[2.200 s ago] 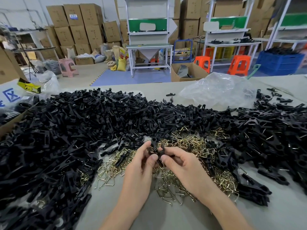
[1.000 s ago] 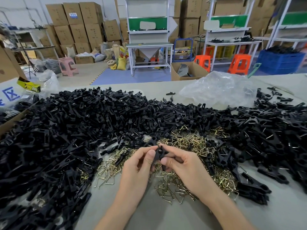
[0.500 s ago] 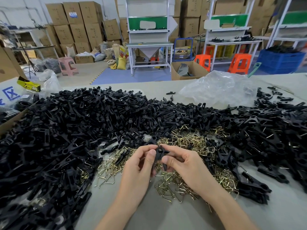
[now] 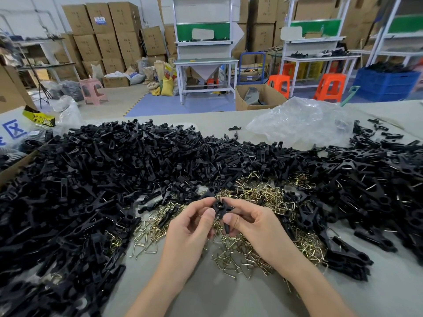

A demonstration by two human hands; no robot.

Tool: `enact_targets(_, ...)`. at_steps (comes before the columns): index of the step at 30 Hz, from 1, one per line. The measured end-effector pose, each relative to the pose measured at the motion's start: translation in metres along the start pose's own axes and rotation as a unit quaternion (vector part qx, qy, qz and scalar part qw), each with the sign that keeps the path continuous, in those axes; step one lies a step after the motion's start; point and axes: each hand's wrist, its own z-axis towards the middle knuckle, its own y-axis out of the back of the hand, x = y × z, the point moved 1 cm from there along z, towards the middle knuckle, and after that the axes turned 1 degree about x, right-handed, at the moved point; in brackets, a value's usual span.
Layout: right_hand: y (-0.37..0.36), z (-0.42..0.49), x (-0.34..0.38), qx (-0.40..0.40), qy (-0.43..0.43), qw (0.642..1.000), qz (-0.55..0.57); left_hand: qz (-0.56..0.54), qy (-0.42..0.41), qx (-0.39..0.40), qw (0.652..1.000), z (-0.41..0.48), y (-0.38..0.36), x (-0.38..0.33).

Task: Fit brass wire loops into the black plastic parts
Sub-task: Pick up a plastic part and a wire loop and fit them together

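Left hand [image 4: 190,227] and right hand [image 4: 251,223] both pinch one black plastic part [image 4: 220,208] above the brass wire loops [image 4: 263,197], likely steadying it for fitting.

A black plastic part [image 4: 219,205] is pinched between the thumb and fingers of the left hand [image 4: 190,227] and the right hand [image 4: 254,225]; it is held just above a pile of brass wire loops [image 4: 263,195] on the grey surface [image 4: 229,298]; the pile is flanked by a broad heap of black plastic parts [image 4: 91,179]; a crumpled clear plastic bag [image 4: 302,122] is laid behind the heap; stacked cardboard boxes [image 4: 103,30] are seen beyond.
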Motion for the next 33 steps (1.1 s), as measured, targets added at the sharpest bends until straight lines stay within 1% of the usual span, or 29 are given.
enact_targets(15,0.0,-0.001,-0.001,-0.004,0.003,1.0,-0.005,-0.019,0.014,0.017,1.0,-0.001,-0.001,-0.002)
enact_targets(21,-0.002,-0.002,0.001,0.007,0.002,1.0,0.006,-0.033,0.031,0.043,0.998,-0.004,0.0,-0.006)
enact_targets(24,-0.003,-0.003,0.002,-0.005,-0.001,1.0,0.008,-0.015,0.021,0.035,0.999,-0.007,-0.002,-0.009)
enact_targets(28,0.0,-0.002,0.003,-0.044,-0.009,0.998,0.038,0.075,-0.017,-0.013,0.997,-0.007,-0.003,-0.005)
enact_targets(30,0.005,-0.001,0.006,-0.072,-0.008,0.995,0.07,0.179,-0.064,-0.021,0.982,-0.005,0.0,-0.001)
enact_targets(31,0.007,0.0,0.007,-0.087,-0.006,0.992,0.094,0.253,-0.092,-0.011,0.963,-0.004,0.001,0.001)
enact_targets(33,0.012,0.001,0.008,-0.12,-0.002,0.982,0.145,0.406,-0.127,0.04,0.904,-0.004,0.002,0.004)
